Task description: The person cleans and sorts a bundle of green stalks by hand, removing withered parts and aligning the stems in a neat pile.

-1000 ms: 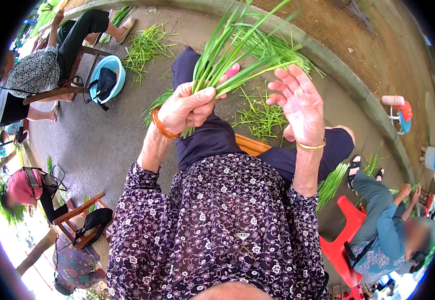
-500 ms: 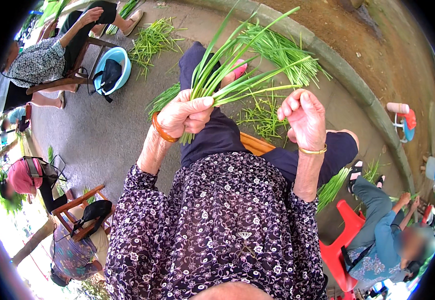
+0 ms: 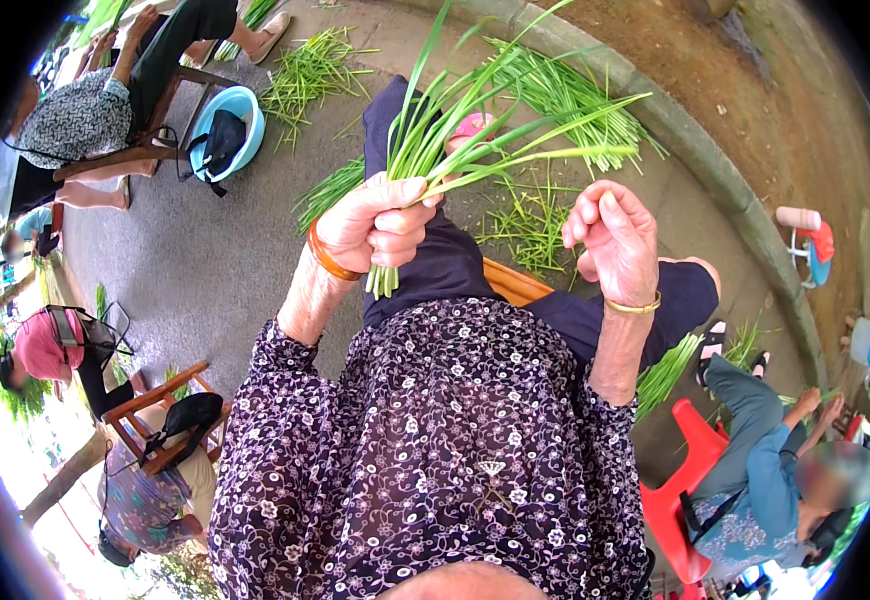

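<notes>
My left hand (image 3: 380,225) is closed around a bunch of long, flat green chives (image 3: 455,150). Their leaves fan up and to the right, and the pale cut ends stick out below the fist. My right hand (image 3: 615,240) is raised to the right of the bunch, apart from it. Its fingers are curled with the thumb against them, and nothing shows in them. Beyond my hands, a larger heap of chives (image 3: 570,105) lies on the ground near the curb. Loose chive scraps (image 3: 525,228) are scattered in front of my seat, and another bundle (image 3: 333,195) lies left of my leg.
A wooden seat (image 3: 517,285) shows under me. At the upper left, a light-blue basin (image 3: 251,118) holds a black bag beside a seated person. More loose greens (image 3: 310,80) lie near it. A red chair (image 3: 690,480) and another person are at the lower right. A concrete curb (image 3: 695,130) curves along the right.
The bunch in my left hand has tilted a little, and its cut ends now show more below the fist. My right hand has shifted slightly right and down.
</notes>
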Available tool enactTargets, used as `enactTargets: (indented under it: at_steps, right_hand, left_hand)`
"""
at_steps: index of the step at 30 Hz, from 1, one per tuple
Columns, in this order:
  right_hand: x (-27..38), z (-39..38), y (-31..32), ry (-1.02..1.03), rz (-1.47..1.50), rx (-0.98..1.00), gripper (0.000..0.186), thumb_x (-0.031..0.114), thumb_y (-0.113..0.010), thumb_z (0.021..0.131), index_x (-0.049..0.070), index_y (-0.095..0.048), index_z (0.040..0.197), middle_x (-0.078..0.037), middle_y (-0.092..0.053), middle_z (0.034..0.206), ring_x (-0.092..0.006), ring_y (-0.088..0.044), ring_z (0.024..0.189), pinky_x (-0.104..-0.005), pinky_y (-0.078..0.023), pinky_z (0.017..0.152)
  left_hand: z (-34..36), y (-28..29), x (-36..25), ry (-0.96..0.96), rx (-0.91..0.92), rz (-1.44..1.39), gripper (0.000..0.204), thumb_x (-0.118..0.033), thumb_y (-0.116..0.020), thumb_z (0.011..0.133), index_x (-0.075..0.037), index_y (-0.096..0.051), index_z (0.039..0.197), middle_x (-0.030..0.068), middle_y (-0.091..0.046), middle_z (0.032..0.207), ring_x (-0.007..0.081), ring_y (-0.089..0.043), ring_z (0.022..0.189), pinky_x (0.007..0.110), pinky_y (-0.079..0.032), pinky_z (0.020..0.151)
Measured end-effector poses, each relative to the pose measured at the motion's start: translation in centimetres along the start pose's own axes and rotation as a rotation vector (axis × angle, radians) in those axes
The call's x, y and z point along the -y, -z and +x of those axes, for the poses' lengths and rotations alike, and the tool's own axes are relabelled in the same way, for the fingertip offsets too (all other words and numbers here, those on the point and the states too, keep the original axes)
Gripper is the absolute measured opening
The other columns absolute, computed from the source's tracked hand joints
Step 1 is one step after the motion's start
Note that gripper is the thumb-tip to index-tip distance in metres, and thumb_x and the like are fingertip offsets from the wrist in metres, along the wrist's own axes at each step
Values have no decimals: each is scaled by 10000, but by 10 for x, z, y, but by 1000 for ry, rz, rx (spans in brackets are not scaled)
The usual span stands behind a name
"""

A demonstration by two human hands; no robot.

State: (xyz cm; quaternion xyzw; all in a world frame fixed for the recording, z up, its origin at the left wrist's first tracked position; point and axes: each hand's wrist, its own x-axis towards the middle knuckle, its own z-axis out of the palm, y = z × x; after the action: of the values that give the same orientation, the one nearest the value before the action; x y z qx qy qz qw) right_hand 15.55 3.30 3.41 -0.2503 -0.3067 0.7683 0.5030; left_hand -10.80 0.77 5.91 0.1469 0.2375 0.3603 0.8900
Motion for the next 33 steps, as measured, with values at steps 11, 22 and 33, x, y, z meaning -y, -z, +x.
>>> enactTargets:
  at_steps: [11, 22, 33]
  right_hand:
    - [-3, 2, 0, -13, -18, 60, 167, 118, -496, 840, -14, -556, 923, -61, -552, 746, -127, -524, 615, -251, -456, 549]
    - [-19, 38, 26, 29, -427, -214, 260, 116, -466, 849, -4, -505, 1076, -38, -546, 713, -68, -509, 562, -179, -417, 476]
    - [-33, 47, 39, -110, 83, 120, 327, 180, -412, 884, -41, -445, 1124, -133, -548, 1012, -149, -545, 608, -240, -448, 438]
  left_hand:
    - [1, -5, -5, 19, 71, -106, 205, -216, -413, 881, -31, -413, 793, -47, -301, 499, 43, -255, 348, 207, -246, 305]
    - [-6, -18, -11, 47, 188, -59, 245, -248, -409, 887, -20, -418, 795, -60, -294, 487, 20, -225, 337, 190, -199, 293]
    - [-10, -23, -17, 75, 220, -38, 266, -251, -410, 887, -2, -424, 794, -52, -302, 479, 39, -257, 336, 209, -224, 300]
